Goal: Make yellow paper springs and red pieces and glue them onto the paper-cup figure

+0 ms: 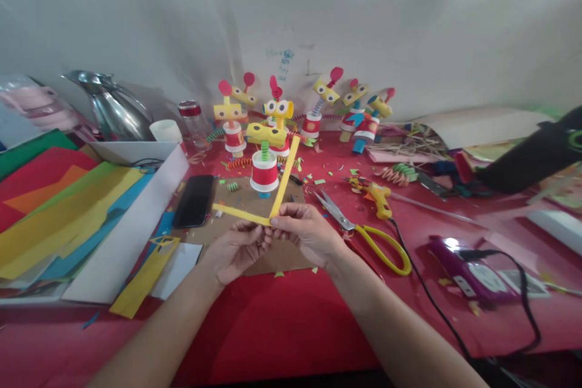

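While both hands pinch two yellow paper strips at their crossed ends above the cardboard mid-table | left hand, right hand closed on them | folding barely begun | finished paper figures line the far edge | scissors lie right.

Bare red table lies open before the hands. Scissors crowd the right, phone the left, paper-cup figure ahead.
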Demonstrator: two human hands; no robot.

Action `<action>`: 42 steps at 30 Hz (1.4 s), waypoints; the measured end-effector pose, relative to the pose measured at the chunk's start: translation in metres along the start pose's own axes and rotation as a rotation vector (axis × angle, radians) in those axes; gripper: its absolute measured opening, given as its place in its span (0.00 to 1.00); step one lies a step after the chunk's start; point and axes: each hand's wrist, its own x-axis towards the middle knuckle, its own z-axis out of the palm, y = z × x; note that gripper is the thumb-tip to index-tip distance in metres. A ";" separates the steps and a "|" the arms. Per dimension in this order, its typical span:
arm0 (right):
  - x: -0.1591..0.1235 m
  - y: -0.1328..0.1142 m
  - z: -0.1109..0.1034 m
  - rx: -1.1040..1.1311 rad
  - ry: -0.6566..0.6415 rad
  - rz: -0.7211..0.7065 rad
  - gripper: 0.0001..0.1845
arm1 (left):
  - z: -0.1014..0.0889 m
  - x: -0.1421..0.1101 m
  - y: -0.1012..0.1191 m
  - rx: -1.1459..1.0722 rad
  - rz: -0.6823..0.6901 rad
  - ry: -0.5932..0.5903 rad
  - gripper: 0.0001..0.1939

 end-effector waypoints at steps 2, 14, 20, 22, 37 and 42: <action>0.000 0.000 -0.001 -0.002 -0.016 -0.002 0.14 | 0.000 0.000 -0.001 0.014 -0.005 0.010 0.10; 0.002 0.001 -0.001 -0.160 0.023 -0.078 0.11 | 0.004 -0.006 0.010 0.202 0.058 0.153 0.10; 0.004 0.005 -0.001 -0.302 0.131 -0.110 0.10 | 0.009 -0.006 0.012 0.332 0.111 0.203 0.11; 0.003 0.004 0.000 -0.350 0.132 -0.134 0.10 | 0.010 -0.006 0.012 0.330 0.121 0.207 0.11; 0.000 0.007 0.003 -0.204 0.102 -0.230 0.14 | 0.014 0.001 -0.001 0.192 0.404 0.257 0.10; 0.002 0.013 0.009 -0.089 0.183 -0.203 0.08 | 0.011 0.000 -0.001 0.175 0.362 0.167 0.07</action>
